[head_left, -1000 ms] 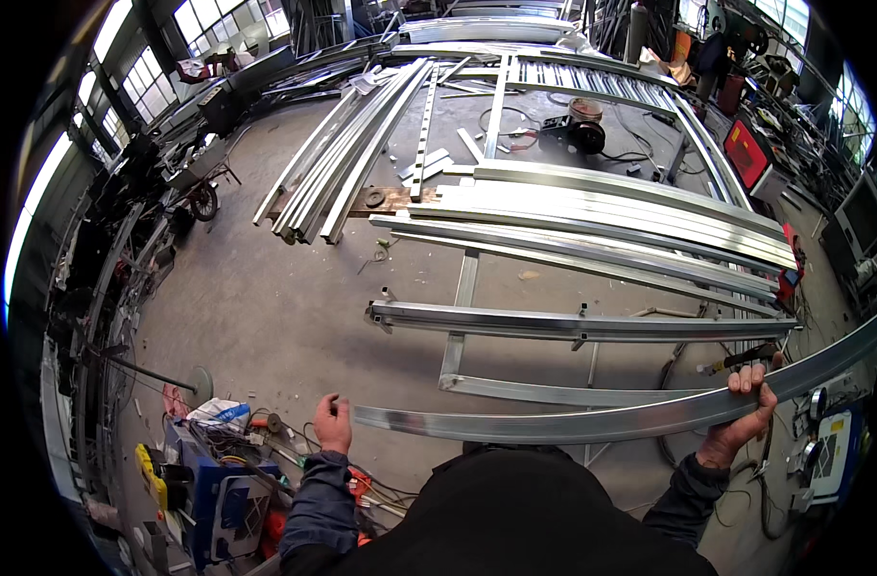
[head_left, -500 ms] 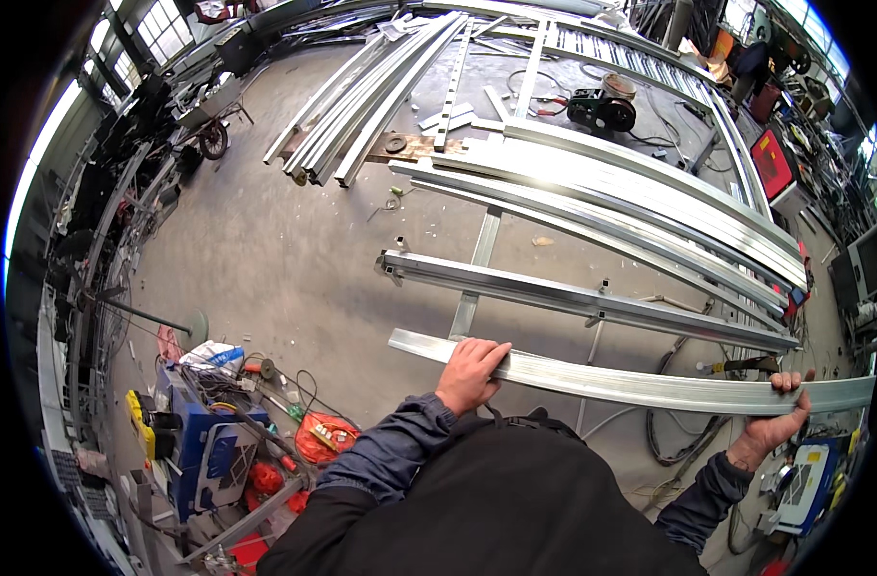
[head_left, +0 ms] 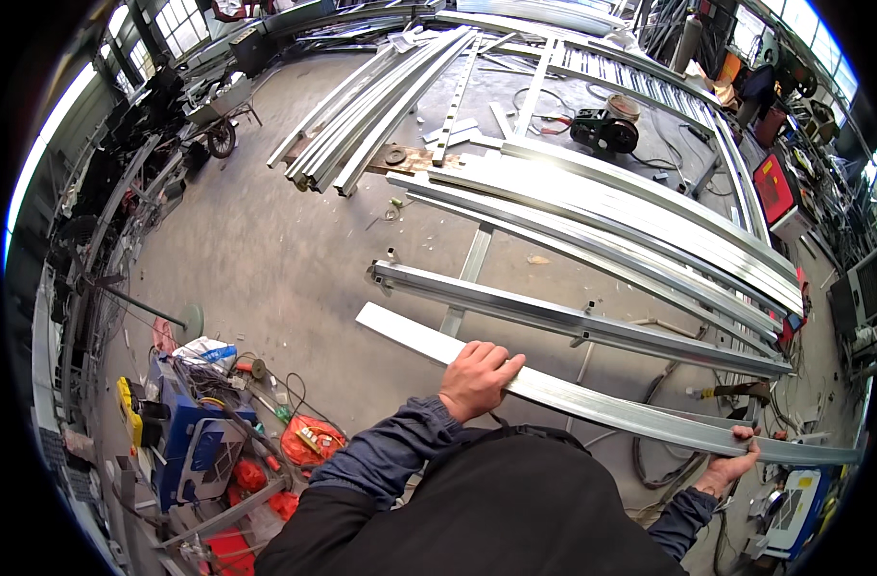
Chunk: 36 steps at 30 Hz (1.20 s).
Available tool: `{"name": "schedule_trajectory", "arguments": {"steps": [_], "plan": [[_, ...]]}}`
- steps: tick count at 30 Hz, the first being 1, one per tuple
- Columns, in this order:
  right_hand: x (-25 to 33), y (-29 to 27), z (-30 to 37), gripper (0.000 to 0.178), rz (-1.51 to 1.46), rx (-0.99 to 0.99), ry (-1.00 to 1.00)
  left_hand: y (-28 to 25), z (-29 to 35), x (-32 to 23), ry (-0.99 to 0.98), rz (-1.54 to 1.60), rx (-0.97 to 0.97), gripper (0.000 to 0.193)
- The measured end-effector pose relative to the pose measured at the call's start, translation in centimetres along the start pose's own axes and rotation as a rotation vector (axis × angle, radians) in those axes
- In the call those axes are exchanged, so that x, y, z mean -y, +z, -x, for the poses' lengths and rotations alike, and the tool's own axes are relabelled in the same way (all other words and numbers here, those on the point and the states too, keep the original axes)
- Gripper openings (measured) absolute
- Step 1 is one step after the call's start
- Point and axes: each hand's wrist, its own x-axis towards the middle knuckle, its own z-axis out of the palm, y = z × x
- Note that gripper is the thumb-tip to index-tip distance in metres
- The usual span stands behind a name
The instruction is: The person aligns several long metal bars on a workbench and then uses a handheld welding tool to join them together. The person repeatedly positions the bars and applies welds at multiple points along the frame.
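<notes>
A long silvery metal bar (head_left: 602, 405) lies across in front of my body, sloping down from its left end toward the right. My left hand (head_left: 481, 380) is closed over it left of the middle. Farther right, my right hand (head_left: 730, 467) grips the same bar from below, fingers curled over its top edge. Beyond it runs a metal beam (head_left: 515, 305) with small square stubs along its sides, resting across a crosspiece (head_left: 475, 255). Several more metal profiles (head_left: 592, 206) lie side by side farther off.
A bundle of long profiles (head_left: 381, 106) sits at the far left. A blue machine (head_left: 184, 451) and red bags (head_left: 309, 440) are at the near left, another blue-and-white machine (head_left: 794, 518) near right. Hoses (head_left: 645, 461) lie on the floor. A wheelbarrow (head_left: 221, 110) stands farther back.
The bar has tilted: its left end has risen and shifted left, its right part has dropped. My right hand has moved down and left with it; my left hand still grips it.
</notes>
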Motion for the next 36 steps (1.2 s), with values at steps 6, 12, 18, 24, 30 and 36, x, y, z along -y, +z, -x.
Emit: {"name": "schedule_trajectory", "arguments": {"steps": [6, 12, 18, 24, 30, 36], "plan": [[1.5, -2.2, -2.2, 0.038, -0.106, 0.069, -0.014, 1.2, -3.3, -2.7, 0.01, -0.015, 0.017, 0.044], [4.1, 2.6, -4.0, 0.049, -0.309, 0.397, -0.028, 3.0, -4.6, -5.4, -0.058, -0.021, -0.04, 0.052], [8.6, 9.1, -4.6, 0.036, -0.143, 0.41, -0.115, 3.9, -7.1, -6.2, -0.048, 0.068, 0.022, 0.055], [6.9, 9.7, -5.5, 0.034, -0.086, 0.411, -0.103, 4.7, -7.6, -3.2, -0.094, 0.053, 0.013, 0.057], [2.1, 12.4, -6.6, 0.064, -0.412, 0.653, -0.059, 1.2, -10.4, -0.3, -0.014, 0.102, 0.044, 0.059], [-3.7, 16.8, -8.5, 0.084, -0.489, 0.86, 0.049, 1.5, -13.2, 7.3, -0.033, 0.212, 0.153, 0.045]]}}
